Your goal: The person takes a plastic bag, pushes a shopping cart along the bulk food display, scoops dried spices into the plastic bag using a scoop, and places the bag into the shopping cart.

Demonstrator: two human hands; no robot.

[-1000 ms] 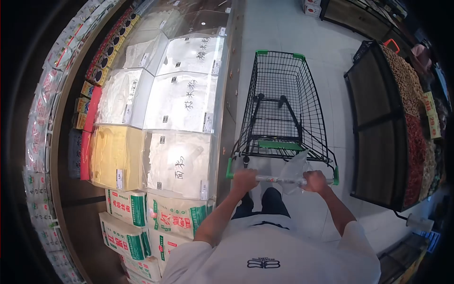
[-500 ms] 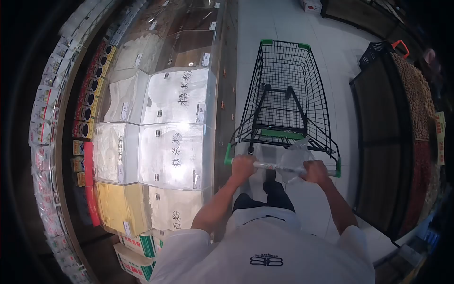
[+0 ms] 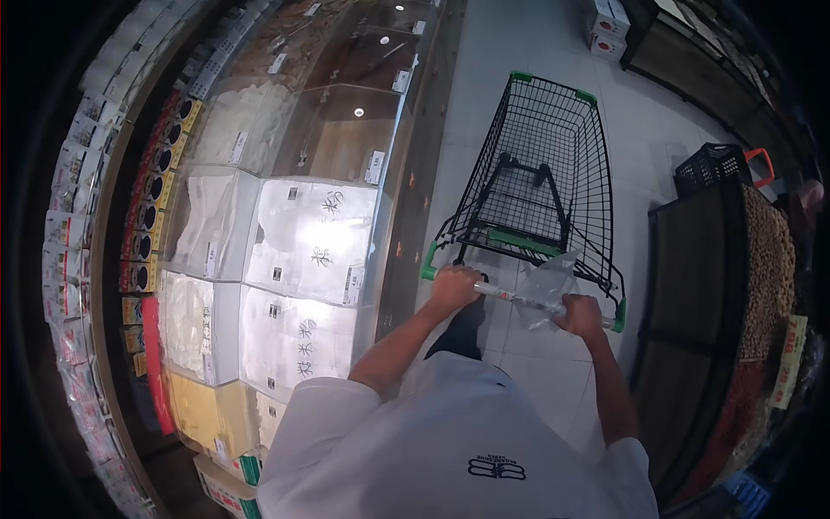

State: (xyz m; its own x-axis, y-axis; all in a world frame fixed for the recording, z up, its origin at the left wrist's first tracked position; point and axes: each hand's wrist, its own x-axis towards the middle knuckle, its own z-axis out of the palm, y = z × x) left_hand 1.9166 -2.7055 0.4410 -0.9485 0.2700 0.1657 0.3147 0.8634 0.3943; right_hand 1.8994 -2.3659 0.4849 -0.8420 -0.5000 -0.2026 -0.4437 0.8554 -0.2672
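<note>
the shopping cart (image 3: 553, 85) stands upright on the floor (image 3: 475, 130), between the floor's left edge along the counter (image 3: 406, 233) of powder bins (image 3: 316, 238) and the floor's right edge along the dark display (image 3: 692, 285).

hand state: the left hand (image 3: 458, 288) is wrapped around the handlebar (image 3: 497, 292) near its left end. the right hand (image 3: 579, 315) is closed at the bar toward its right end. a clear plastic bag (image 3: 545, 290) lies against the bar, between the 2 hands and touching the right; whether the fingers also pin it cannot be told.

operating guidance:

1. apply even pressure through both hands. unequal force would probably yaw the cart toward 1 side.

2. align the basket walls with the counter's long edge. judge clearance at the 2 rear corners of the cart as well as at the front, since the handle ends could strike a side panel.

3. watch the display's far left corner, where a black hand basket (image 3: 709, 170) rests. allow space there, and also near the stacked cartons (image 3: 608, 30) farther along the floor's right edge.

4. gather loose film away from the grip. slack plastic may slide under the palm and weaken the hold.

5. match pace to the cart; short steps should protect the feet.
</note>
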